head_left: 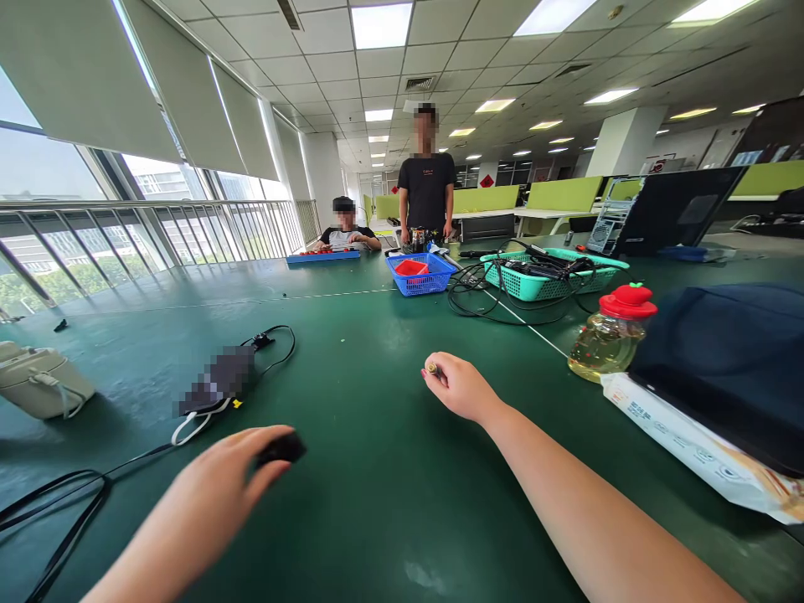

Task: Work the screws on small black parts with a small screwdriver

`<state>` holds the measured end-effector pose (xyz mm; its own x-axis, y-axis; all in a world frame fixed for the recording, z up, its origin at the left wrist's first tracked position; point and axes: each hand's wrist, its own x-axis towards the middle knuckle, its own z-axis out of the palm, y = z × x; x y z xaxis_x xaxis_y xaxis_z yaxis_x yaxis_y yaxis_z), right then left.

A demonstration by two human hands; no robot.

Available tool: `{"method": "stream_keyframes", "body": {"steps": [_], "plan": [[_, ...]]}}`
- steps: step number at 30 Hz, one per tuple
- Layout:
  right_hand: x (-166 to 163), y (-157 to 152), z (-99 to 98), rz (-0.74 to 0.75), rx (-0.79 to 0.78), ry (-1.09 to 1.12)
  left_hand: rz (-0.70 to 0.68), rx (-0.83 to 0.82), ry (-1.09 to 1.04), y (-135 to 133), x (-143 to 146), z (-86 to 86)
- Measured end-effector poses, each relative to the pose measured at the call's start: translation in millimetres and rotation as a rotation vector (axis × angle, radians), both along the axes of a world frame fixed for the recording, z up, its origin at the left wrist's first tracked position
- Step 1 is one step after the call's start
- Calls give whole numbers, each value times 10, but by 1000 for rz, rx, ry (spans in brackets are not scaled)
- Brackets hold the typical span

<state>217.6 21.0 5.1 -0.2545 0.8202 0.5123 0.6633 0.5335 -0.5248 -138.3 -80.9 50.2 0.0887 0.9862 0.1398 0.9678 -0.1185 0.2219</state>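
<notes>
My left hand (219,477) is low at the front, fingers wrapped round a small black object (282,449) that pokes out past the fingertips. My right hand (457,387) reaches further out over the green table (377,335), closed in a pinch on a tiny brass-coloured piece (431,368) held between thumb and fingers. The two hands are apart, both just above the table top.
A blurred-out device (217,381) with black and white cables lies left of centre. A beige case (38,381) sits far left. At right are a red-lidded jar (610,333), a dark bag (729,360) and a white packet (691,444). Blue (420,275) and teal (553,280) baskets stand beyond, with two people behind.
</notes>
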Motion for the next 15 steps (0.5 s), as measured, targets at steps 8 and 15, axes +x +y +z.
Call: {"method": "stream_keyframes", "body": {"steps": [8, 15], "plan": [[56, 59, -57, -46, 66, 222, -562, -2, 75, 834, 1563, -125], [109, 95, -113, -195, 63, 357, -439, -7, -94, 1289, 1728, -511]]}}
